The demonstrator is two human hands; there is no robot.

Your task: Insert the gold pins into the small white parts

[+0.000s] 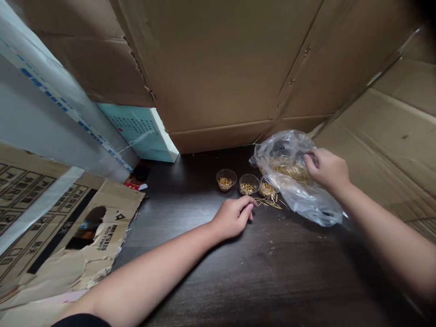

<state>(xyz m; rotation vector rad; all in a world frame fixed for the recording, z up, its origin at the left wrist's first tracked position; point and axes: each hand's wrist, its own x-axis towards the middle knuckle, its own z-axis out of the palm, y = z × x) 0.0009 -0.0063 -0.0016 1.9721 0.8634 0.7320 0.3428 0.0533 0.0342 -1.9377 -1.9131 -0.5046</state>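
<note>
My left hand (236, 217) rests low over the dark table with fingers curled and thumb close to the forefinger. Its fingertips are beside a loose scatter of thin gold-coloured metal pins (270, 203); whether a pin is between them is hidden. Over a clear plastic bag (316, 206) is my right hand (327, 169), closed in a pinch whose contents I cannot make out. More gold pins (291, 171) lie inside the bag. Left of it stand three small clear cups, the left cup (226, 180), middle cup (248, 185) and right cup (266, 187), each holding short gold pieces.
Cardboard walls (221, 77) enclose the back and right of the dark table (204, 281). A torn, printed cardboard box (112, 204) borders the left side. At the back left stands a light-blue box (136, 129) with dark writing.
</note>
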